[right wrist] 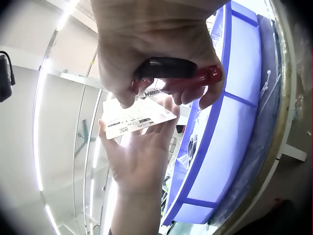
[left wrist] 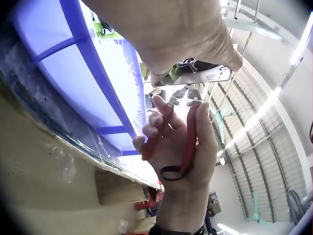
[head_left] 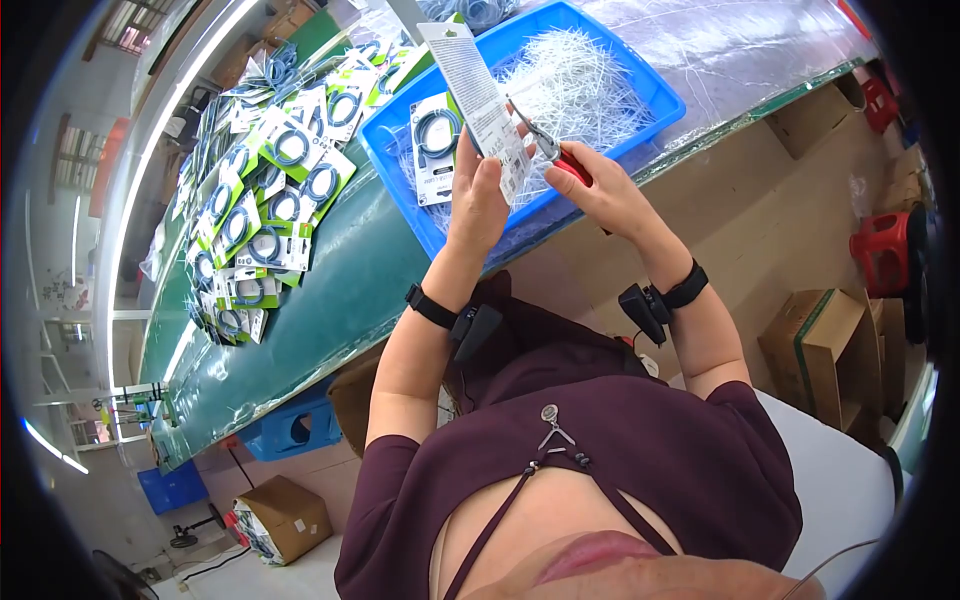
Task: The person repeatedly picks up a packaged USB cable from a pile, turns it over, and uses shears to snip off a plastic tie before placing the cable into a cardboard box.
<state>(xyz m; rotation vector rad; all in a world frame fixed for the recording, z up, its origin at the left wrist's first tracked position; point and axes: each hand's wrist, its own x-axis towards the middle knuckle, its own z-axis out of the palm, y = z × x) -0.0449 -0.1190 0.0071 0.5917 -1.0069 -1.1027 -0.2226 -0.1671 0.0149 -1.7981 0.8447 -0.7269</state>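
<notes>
My left hand point(head_left: 478, 205) grips a packaging card point(head_left: 470, 85) by its lower part and holds it upright over the blue tray point(head_left: 405, 205). The card's printed back faces right; the left wrist view shows a dark coiled cable point(left wrist: 193, 64) on its other side. In my right hand point(head_left: 612, 205) are red-handled cutters point(left wrist: 190, 134), with a spring point(right wrist: 152, 91) between the handles. Their handles are spread and the metal jaws stand apart, close beside the card. Another carded cable point(head_left: 436, 135) lies at the tray's left end.
White plastic offcuts point(head_left: 585, 80) heap up in the tray's right part. Many carded cables point(head_left: 285, 205) are piled on the green table point(head_left: 340, 290) to the left. Cardboard boxes point(head_left: 815, 350) and a red stool point(head_left: 880, 250) stand on the floor at right.
</notes>
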